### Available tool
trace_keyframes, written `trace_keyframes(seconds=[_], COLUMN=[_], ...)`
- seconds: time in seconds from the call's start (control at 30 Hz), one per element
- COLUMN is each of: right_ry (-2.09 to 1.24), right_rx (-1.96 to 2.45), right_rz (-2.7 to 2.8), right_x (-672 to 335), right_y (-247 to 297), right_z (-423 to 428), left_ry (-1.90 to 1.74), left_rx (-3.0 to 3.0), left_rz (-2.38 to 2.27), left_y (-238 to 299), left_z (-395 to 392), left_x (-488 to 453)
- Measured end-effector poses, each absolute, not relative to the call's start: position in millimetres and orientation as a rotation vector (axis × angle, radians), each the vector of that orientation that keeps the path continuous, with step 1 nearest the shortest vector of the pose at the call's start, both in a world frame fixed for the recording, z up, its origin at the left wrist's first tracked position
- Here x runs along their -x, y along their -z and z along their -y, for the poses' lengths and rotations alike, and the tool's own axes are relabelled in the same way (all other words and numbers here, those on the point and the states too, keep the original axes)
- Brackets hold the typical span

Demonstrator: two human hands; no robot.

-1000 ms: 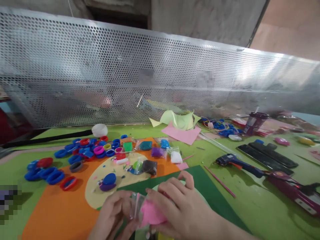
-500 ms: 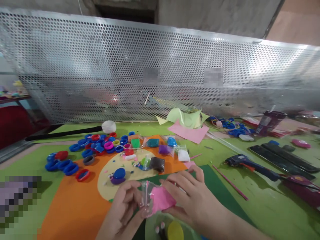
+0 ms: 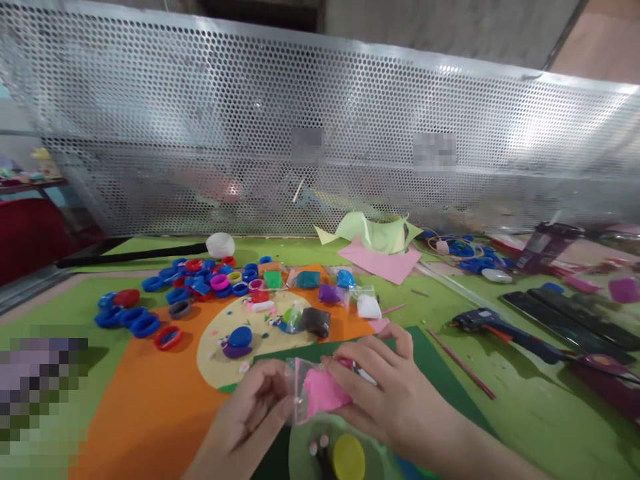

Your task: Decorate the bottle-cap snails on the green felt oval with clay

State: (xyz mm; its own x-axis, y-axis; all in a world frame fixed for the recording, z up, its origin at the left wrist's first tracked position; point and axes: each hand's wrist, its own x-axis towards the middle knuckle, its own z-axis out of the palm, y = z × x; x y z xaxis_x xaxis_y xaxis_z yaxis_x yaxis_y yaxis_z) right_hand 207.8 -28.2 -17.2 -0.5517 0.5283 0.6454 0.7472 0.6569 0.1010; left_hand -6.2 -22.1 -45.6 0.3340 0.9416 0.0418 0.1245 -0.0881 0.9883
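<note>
Between my hands is a small clear zip bag of pink modelling clay (image 3: 324, 392). My left hand (image 3: 255, 407) pinches the bag's zip edge between thumb and fingers. My right hand (image 3: 385, 387) grips the clay-filled end. A small white and dark object (image 3: 364, 373) shows under my right fingers; I cannot make out its kind. Below the bag lies a green card with a yellow disc (image 3: 349, 457) on it. Left of the bag, a blue and purple clay snail (image 3: 239, 342) sits on a cream oval (image 3: 210, 363) over orange sheet (image 3: 135, 413).
Several bottle-cap rings (image 3: 200, 283) lie at the left. Bags of coloured clay, including a black one (image 3: 316, 321) and a white one (image 3: 369, 307), sit beyond my hands. To the right are a glue gun (image 3: 510, 333), a pink stick (image 3: 463, 365) and a cup (image 3: 547, 247). A perforated metal panel (image 3: 250, 133) stands behind.
The bag is turned slightly and held a little farther right, with both hands still on it. The whole view has shifted slightly.
</note>
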Motion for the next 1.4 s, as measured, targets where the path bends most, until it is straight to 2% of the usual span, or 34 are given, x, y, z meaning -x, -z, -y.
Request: trace_keyframes(seconds=[0.3,0.47,0.53,0.7,1.0,1.4], right_ry=[0.505,0.490,0.496,0.493,0.588,0.635], right_rx=[1.059,1.757,1.845,1.885,1.591,1.811], right_rz=[2.271,2.007,1.955,1.961,2.107,1.784], right_x=[-211.9,-237.7,-250.9,-265.3,-253.9,-373.0], right_y=[14.2,15.2,19.6,29.8,8.7,-15.3], right_z=[25.4,2.8,-8.5,-21.5,-4.9,-8.1], left_ry=[-0.982,-1.056,-1.038,-1.019,-0.913,-0.917], left_rx=[-1.405,-1.357,-1.372,-1.387,-1.532,-1.590], left_rz=[-1.059,-1.098,-1.101,-1.085,-1.012,-0.972], left_y=[42.6,37.9,36.8,36.1,37.7,39.7], left_z=[24.0,26.9,27.5,28.4,24.8,25.8], left_x=[-1.4,-8.4,-9.0,-7.7,-1.7,-3.6])
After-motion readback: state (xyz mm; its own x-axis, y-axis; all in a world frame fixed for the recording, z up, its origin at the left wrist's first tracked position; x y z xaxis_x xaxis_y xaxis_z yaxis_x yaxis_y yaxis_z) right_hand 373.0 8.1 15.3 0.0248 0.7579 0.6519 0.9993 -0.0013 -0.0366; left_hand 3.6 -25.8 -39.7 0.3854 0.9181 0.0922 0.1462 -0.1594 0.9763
